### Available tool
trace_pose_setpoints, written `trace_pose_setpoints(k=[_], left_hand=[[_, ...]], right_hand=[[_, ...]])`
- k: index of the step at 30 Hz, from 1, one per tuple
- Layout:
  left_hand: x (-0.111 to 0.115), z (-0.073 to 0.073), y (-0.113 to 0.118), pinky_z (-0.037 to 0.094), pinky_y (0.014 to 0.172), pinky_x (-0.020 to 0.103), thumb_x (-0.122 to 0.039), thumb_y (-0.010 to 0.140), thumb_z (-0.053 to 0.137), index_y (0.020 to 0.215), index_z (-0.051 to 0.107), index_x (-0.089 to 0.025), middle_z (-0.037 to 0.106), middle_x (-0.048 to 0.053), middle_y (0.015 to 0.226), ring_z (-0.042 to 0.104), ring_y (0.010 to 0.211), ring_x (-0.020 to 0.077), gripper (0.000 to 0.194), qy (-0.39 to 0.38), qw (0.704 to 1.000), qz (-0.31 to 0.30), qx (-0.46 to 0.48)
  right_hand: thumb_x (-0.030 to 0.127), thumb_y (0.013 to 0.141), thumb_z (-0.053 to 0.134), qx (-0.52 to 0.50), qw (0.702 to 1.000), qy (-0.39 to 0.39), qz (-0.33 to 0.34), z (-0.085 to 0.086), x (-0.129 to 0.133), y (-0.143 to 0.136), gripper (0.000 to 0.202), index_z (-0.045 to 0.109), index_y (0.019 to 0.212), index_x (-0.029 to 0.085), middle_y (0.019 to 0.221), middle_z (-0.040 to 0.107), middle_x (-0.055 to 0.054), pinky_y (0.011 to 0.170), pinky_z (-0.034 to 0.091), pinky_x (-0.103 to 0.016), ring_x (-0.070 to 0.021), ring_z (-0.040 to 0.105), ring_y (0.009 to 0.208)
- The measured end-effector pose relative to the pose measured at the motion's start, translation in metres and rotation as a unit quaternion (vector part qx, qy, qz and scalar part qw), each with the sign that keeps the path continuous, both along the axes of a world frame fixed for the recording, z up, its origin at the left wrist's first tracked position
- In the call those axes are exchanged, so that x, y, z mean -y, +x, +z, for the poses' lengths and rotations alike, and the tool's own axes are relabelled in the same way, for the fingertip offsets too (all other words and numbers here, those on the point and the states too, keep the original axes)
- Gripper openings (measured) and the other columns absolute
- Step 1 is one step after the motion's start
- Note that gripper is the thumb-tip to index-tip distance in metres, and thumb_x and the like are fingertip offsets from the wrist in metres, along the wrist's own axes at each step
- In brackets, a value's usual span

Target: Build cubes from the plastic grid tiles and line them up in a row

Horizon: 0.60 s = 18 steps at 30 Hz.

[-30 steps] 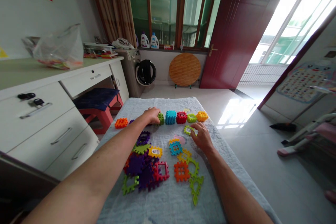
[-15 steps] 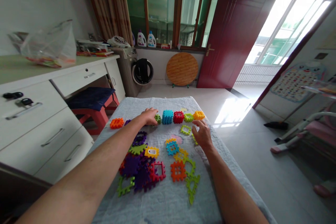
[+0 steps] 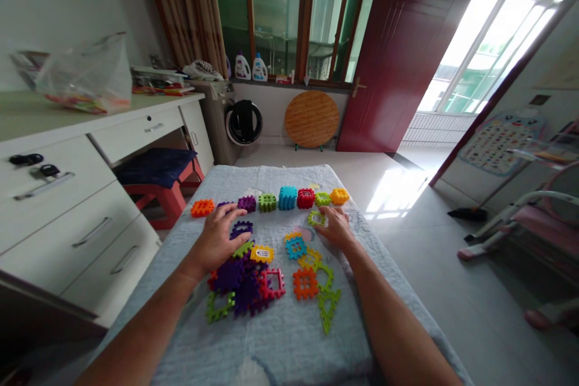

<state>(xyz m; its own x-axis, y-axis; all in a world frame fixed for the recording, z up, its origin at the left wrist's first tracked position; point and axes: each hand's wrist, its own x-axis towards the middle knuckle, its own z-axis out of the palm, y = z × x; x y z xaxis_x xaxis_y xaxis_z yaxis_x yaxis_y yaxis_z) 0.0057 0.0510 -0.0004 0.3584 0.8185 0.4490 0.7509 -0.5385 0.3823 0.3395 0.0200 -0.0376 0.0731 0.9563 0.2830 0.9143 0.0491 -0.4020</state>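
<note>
My left hand (image 3: 218,236) is over the left side of the cloth-covered table, fingers spread and holding nothing. Just by its fingertips lie a dark purple frame tile (image 3: 241,228) and a lime green toothed piece (image 3: 244,249). My right hand (image 3: 337,226) has its thumb and fingers closed on the edge of a lime green window tile (image 3: 315,218). Behind the hands runs a row of stacked interlocking tiles: orange (image 3: 202,208), purple (image 3: 246,203), green (image 3: 267,202), blue (image 3: 287,198), red (image 3: 306,198), lime (image 3: 322,198) and yellow (image 3: 339,195).
A loose heap of purple tiles (image 3: 246,292) lies near the front left, with a pink frame (image 3: 272,284) beside it. An orange window tile (image 3: 305,283) and a green triangle (image 3: 328,309) lie to the right. A red stool (image 3: 169,193) stands left of the table.
My left hand has left the green stack in the row and come back towards me, left of it. My right hand has moved left onto the lime green window tile.
</note>
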Motion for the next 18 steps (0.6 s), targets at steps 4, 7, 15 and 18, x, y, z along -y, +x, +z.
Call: trace_pose_setpoints(k=[4,7,15,18], left_hand=[[0.004,-0.023,-0.019,0.038,0.104,0.045,-0.051,0.078,0.056,0.104,0.064,-0.018,0.058,0.012,0.118,0.052,0.115,0.0295,0.042,-0.01,0.999,0.03,0.036],[0.001,-0.035,-0.027,0.039,0.103,0.044,-0.056,0.08,0.053,0.1,0.064,-0.017,0.061,0.012,0.113,0.055,0.112,0.0289,0.045,-0.007,0.998,0.037,0.053],[-0.005,-0.046,-0.041,0.046,0.097,0.036,-0.059,0.083,0.044,0.096,0.066,-0.019,0.067,0.007,0.104,0.062,0.103,0.0247,0.048,-0.09,0.99,0.053,0.099],[-0.004,-0.047,-0.039,0.046,0.095,0.035,-0.06,0.082,0.044,0.095,0.067,-0.019,0.069,0.007,0.102,0.063,0.101,0.0244,0.048,-0.1,0.988,0.054,0.102]], right_hand=[[0.031,0.072,0.069,-0.03,0.999,0.022,0.032,0.002,0.004,0.001,0.047,0.059,0.117,0.023,0.108,0.067,-0.006,0.093,0.035,-0.042,-0.0267,0.052,0.107],[0.03,0.069,0.071,-0.037,0.996,0.041,0.066,0.004,0.006,0.01,0.045,0.061,0.112,0.022,0.111,0.066,-0.007,0.096,0.035,-0.044,-0.0274,0.051,0.11],[0.027,0.068,0.069,-0.07,0.995,-0.035,0.064,0.009,0.014,0.062,0.036,0.064,0.103,0.021,0.104,0.063,-0.006,0.085,0.045,-0.035,-0.0197,0.057,0.09],[0.03,0.055,0.081,-0.004,0.989,-0.125,0.08,0.006,0.02,0.063,0.058,0.063,0.109,0.022,0.109,0.059,-0.007,0.085,0.044,-0.035,-0.0206,0.055,0.09]])
